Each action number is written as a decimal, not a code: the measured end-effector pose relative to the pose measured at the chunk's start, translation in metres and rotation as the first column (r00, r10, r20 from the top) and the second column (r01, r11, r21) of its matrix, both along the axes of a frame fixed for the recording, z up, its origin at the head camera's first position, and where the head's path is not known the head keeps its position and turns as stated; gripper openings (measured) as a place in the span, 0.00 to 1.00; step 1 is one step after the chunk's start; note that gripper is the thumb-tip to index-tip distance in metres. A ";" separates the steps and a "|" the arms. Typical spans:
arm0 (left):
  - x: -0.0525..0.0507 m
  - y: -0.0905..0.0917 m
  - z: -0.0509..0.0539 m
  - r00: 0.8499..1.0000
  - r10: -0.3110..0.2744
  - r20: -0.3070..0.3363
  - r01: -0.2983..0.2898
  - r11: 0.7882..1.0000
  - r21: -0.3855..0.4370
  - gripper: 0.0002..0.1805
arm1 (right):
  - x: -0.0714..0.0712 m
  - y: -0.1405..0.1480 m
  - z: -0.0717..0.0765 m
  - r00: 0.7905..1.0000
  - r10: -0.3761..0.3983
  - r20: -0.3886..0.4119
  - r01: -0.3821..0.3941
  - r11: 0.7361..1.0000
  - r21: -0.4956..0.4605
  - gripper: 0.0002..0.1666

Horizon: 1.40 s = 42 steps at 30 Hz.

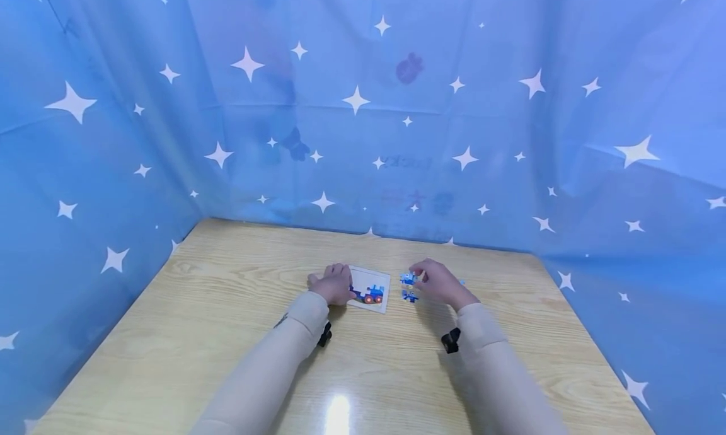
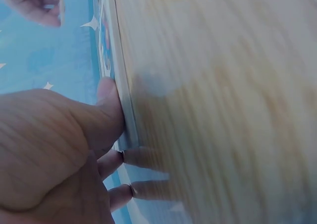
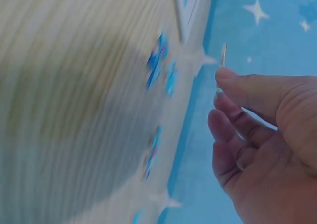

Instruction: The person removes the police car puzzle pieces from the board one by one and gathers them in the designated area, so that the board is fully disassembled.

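Observation:
A flat jigsaw board [image 1: 370, 273] with a light frame lies on the table, part of a blue train picture with red-orange wheels filled in on it. My left hand [image 1: 334, 285] rests at its left side; in the left wrist view the thumb [image 2: 113, 110] presses the board's edge and two fingertips touch the tabletop. To the right, my right hand [image 1: 439, 284] pinches a thin puzzle piece [image 3: 223, 55] between thumb and fingertips, raised above the table and seen edge-on, so its picture is hidden. Loose blue puzzle pieces [image 1: 409, 295] lie beside that hand.
The pale wooden table [image 1: 227, 334] runs back to a blue curtain [image 1: 363, 132] with white stars, which also hangs along both sides. Another loose piece [image 1: 462, 282] shows just past the right hand. Black wrist cameras [image 1: 450, 340] sit under the wrists.

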<state>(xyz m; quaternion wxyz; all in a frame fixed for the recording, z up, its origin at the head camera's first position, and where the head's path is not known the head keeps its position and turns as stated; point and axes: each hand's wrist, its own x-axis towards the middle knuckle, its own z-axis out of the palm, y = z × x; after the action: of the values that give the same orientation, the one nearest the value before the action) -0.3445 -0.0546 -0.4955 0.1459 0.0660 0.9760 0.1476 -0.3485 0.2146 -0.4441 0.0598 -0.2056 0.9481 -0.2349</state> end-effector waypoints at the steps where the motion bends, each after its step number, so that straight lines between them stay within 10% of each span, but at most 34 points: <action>1: 0.000 0.000 -0.001 1.000 0.001 0.003 -0.001 1.000 -0.001 0.24 | 0.000 0.006 -0.002 1.000 -0.003 0.000 0.003 1.000 -0.004 0.22; 6: 0.003 0.001 0.002 1.000 0.016 0.023 -0.016 1.000 -0.022 0.43 | 0.003 0.032 -0.009 0.999 -0.023 0.031 0.023 0.999 -0.029 0.21; 17: 0.002 -0.001 0.003 1.000 0.012 0.024 -0.012 0.999 -0.031 0.43 | 0.007 0.061 -0.024 0.992 -0.046 0.115 0.047 0.999 -0.007 0.19; 21: 0.002 -0.007 0.006 1.000 -0.009 0.021 0.008 1.000 0.030 0.28 | 0.009 0.064 -0.027 0.995 -0.033 0.094 0.037 0.999 -0.039 0.20; 25: 0.003 -0.020 0.017 0.995 -0.092 0.042 0.085 0.988 0.130 0.11 | 0.011 0.061 -0.031 0.997 -0.041 0.063 0.045 0.996 -0.074 0.21; 31: 0.003 -0.037 0.022 0.969 -0.244 0.036 0.233 0.954 0.186 0.13 | 0.014 0.034 -0.034 0.998 0.064 0.021 -0.062 0.995 -0.081 0.20; 42: 0.005 -0.034 0.004 0.987 -0.148 -0.054 0.155 0.977 0.149 0.18 | 0.014 -0.001 -0.033 0.999 0.034 0.016 -0.034 0.999 0.003 0.13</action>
<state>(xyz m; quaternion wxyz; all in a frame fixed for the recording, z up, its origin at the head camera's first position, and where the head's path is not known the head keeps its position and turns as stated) -0.3398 -0.0889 -0.4918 0.1303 0.1543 0.9568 0.2090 -0.3345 0.2139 -0.4768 0.0717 -0.2199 0.9443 -0.2340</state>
